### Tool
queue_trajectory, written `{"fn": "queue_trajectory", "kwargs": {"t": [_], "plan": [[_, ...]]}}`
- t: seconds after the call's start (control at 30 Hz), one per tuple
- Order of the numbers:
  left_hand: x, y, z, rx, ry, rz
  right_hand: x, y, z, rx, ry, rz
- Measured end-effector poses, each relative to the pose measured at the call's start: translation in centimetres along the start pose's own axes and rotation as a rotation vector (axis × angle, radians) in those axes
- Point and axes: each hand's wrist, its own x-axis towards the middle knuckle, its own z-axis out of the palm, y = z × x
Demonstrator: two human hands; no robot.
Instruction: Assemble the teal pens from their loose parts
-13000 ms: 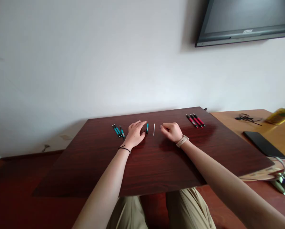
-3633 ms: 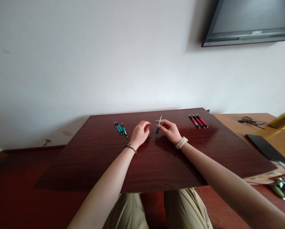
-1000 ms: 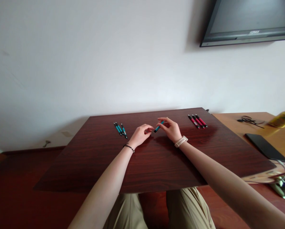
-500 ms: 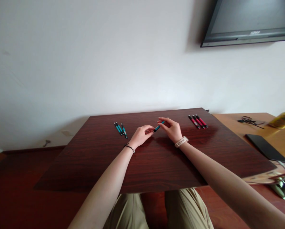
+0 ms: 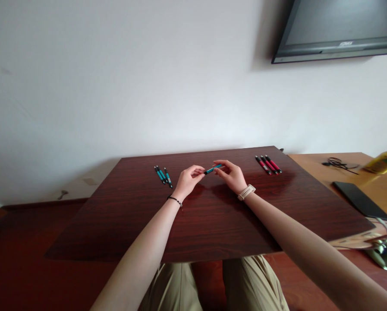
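Between my two hands a teal pen (image 5: 210,170) with a black tip end is held above the dark wooden table (image 5: 141,224). My left hand (image 5: 188,179) pinches its black end between thumb and fingers. The fingers of my right hand (image 5: 231,175) are closed around the other end, partly covering it. Three more teal and black pens (image 5: 161,174) lie left of my left hand, one slightly apart from the other two. To the right of my right hand, three red and black pens (image 5: 269,164) rest side by side.
A lighter wooden table (image 5: 313,166) adjoins on the right, bearing a coiled black cable (image 5: 338,163), a flat black device (image 5: 360,200) and a yellow object (image 5: 383,163). A white wall (image 5: 154,86) stands behind, with a screen (image 5: 342,30) mounted at upper right.
My left fingers have risen slightly and now grip the pen's black end. The pen has turned to a flatter angle between my hands. The pens on the table have stayed put.
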Motion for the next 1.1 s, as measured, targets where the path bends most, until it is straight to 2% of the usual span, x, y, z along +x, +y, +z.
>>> {"fn": "queue_trajectory", "kwargs": {"t": [0.17, 0.47, 0.7, 1.1], "plan": [[0.0, 0.0, 0.1, -0.025, -0.024, -0.013, 0.0, 0.0, -0.1, -0.018, -0.018, -0.020], [-0.1, 0.5, 0.3, -0.050, -0.057, -0.014, -0.1, -0.8, -0.1, -0.082, -0.129, -0.092], [-0.2, 0.6, 0.5, -0.053, -0.093, -0.009, -0.1, -0.4, 0.2, -0.062, -0.167, -0.064], [-0.2, 1.0, 0.3, 0.033, -0.084, 0.008, -0.1, -0.1, 0.3, 0.002, -0.122, -0.036]]}}
